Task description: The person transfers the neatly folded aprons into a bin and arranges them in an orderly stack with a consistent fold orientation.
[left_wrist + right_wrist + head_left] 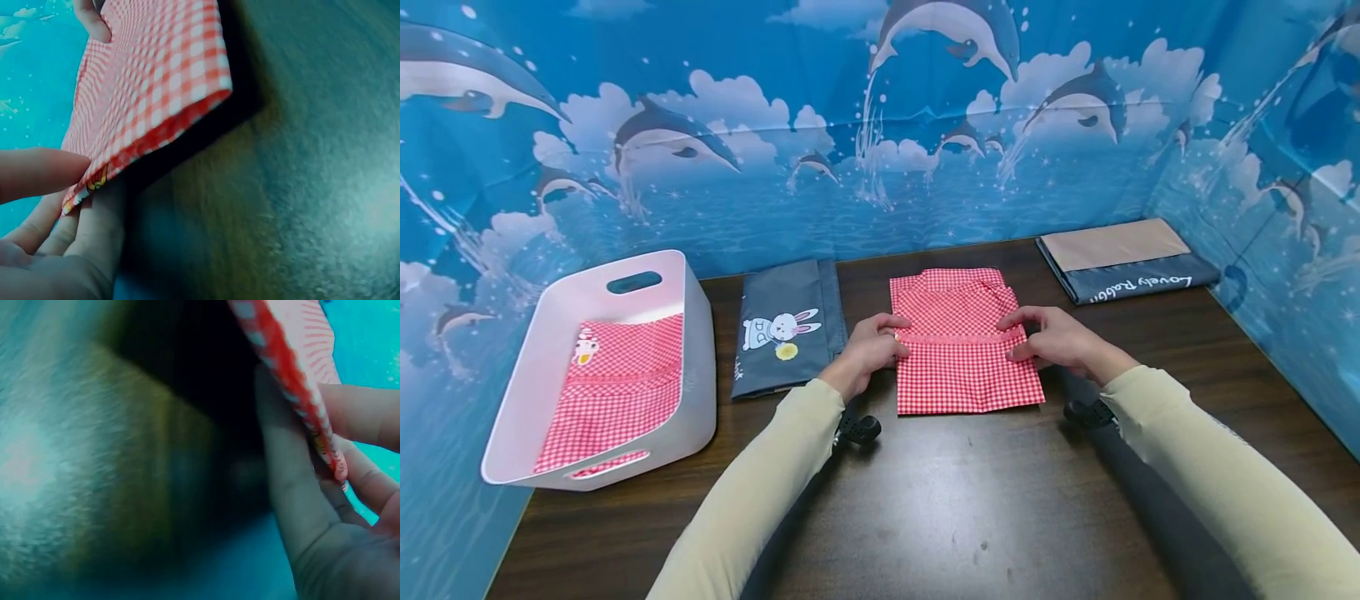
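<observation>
Hands: left hand point(871, 342) and right hand point(1060, 340) pinch opposite edges of the red checked cloth point(958, 337).
Red checked cloth: on the worktop point(940, 500) between them, layered (far edge uneven); folding looks begun, probably unfinished.
White bin point(702, 375): far left, holding another checked piece point(617, 392).
Rabbit-printed piece point(786, 292): folded, near the left hand.
Beige-banded piece point(1120, 258): folded, right.
In the way: nothing obvious.

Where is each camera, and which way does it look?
Head: on the head, looks forward and down at the table; left hand, right hand, sleeves show.
Left wrist: on that wrist, facing the held checked cloth; both hands partly show.
Right wrist: likewise, facing the cloth's right edge; right hand shows.
Both wrist views share the cloth and table.
</observation>
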The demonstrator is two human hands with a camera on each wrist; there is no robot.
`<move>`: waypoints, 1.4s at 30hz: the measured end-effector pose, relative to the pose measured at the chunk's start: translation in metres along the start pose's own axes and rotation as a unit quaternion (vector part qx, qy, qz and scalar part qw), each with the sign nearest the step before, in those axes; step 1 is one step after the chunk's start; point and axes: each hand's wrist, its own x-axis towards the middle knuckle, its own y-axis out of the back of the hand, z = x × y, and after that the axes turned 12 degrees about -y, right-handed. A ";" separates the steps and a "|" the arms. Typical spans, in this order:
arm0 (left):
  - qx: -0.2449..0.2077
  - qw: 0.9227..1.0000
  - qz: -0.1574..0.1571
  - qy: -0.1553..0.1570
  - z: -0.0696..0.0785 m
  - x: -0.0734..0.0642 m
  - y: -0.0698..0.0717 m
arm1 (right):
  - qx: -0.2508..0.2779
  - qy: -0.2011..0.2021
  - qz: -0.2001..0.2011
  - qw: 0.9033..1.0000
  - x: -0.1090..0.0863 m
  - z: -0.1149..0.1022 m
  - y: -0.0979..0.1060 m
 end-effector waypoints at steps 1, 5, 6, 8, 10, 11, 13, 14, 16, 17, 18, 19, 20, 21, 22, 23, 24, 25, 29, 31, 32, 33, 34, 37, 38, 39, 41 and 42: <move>0.004 1.000 -0.003 -0.003 -0.001 0.000 0.000 | 0.004 -0.002 0.001 1.000 0.000 0.002 -0.001; 0.016 1.000 -0.016 -0.019 -0.005 0.001 0.002 | 0.025 -0.004 0.014 1.000 0.002 0.007 -0.005; 0.019 0.999 -0.019 -0.024 -0.007 0.000 0.003 | 0.030 -0.003 0.016 0.999 0.002 0.008 -0.005; 0.019 0.999 -0.025 -0.029 -0.009 0.000 0.005 | 0.039 -0.004 0.019 0.999 0.002 0.009 -0.007; 0.014 0.999 -0.032 -0.029 -0.010 -0.002 0.007 | 0.043 -0.005 0.022 0.999 0.002 0.011 -0.009; 0.009 0.999 -0.036 -0.026 -0.011 -0.002 0.007 | 0.044 -0.007 0.024 0.999 0.002 0.011 -0.010; 0.003 0.999 -0.043 -0.023 -0.013 -0.003 0.009 | 0.041 -0.007 0.026 0.999 0.001 0.011 -0.012; 0.002 0.999 -0.046 -0.022 -0.014 -0.003 0.009 | 0.039 -0.009 0.028 0.999 0.000 0.011 -0.013; 0.001 0.998 -0.050 -0.023 -0.015 -0.004 0.010 | 0.033 -0.008 0.031 0.999 -0.001 0.011 -0.013; 0.004 0.998 -0.051 -0.025 -0.015 -0.004 0.010 | 0.030 -0.006 0.032 0.999 -0.002 0.011 -0.014; 0.007 0.998 -0.052 -0.028 -0.015 -0.004 0.009 | 0.028 -0.006 0.033 0.999 -0.002 0.011 -0.013; 0.008 0.998 -0.053 -0.032 -0.015 -0.005 0.009 | 0.024 -0.004 0.034 0.999 -0.002 0.011 -0.014; 0.012 0.998 -0.054 -0.034 -0.015 -0.005 0.009 | 0.023 -0.005 0.036 0.999 -0.002 0.011 -0.014; 0.015 0.998 -0.055 -0.036 -0.015 -0.005 0.009 | 0.020 -0.003 0.036 0.999 -0.001 0.012 -0.013; 0.017 0.998 -0.055 -0.038 -0.015 -0.005 0.008 | 0.018 -0.003 0.037 0.999 -0.001 0.012 -0.013; 0.019 0.998 -0.055 -0.039 -0.016 -0.005 0.008 | 0.016 -0.002 0.037 0.999 -0.001 0.012 -0.014; 0.019 0.998 -0.055 -0.039 -0.016 -0.005 0.009 | 0.015 -0.002 0.036 0.999 0.000 0.012 -0.014; 0.019 0.998 -0.054 -0.039 -0.017 -0.005 0.009 | 0.014 -0.001 0.034 0.999 0.000 0.012 -0.014; 0.022 0.998 -0.048 -0.041 -0.018 -0.006 0.010 | 0.018 0.004 0.027 0.999 0.001 0.011 -0.015; 0.024 0.998 -0.048 -0.042 -0.018 -0.006 0.010 | 0.018 0.006 0.027 0.999 0.001 0.012 -0.015; 0.025 0.998 -0.048 -0.043 -0.018 -0.006 0.010 | 0.019 0.007 0.027 0.999 0.002 0.012 -0.015; 0.025 0.998 -0.048 -0.043 -0.018 -0.006 0.010 | 0.018 0.008 0.028 0.999 0.002 0.012 -0.015; 0.026 0.998 -0.049 -0.043 -0.018 -0.006 0.011 | 0.018 0.008 0.028 0.999 0.002 0.012 -0.015; 0.025 0.998 -0.051 -0.039 -0.018 -0.007 0.010 | 0.016 0.008 0.025 1.000 0.002 0.012 -0.014; 0.026 0.998 -0.051 -0.039 -0.018 -0.007 0.010 | 0.015 0.008 0.024 1.000 0.001 0.012 -0.014; 0.027 0.998 -0.051 -0.038 -0.018 -0.007 0.010 | 0.015 0.007 0.024 1.000 0.001 0.013 -0.014; 0.033 0.997 -0.050 -0.039 -0.018 -0.008 0.009 | 0.016 0.006 0.023 1.000 0.001 0.013 -0.014; 0.035 0.997 -0.049 -0.039 -0.018 -0.008 0.009 | 0.016 0.006 0.023 1.000 0.001 0.013 -0.014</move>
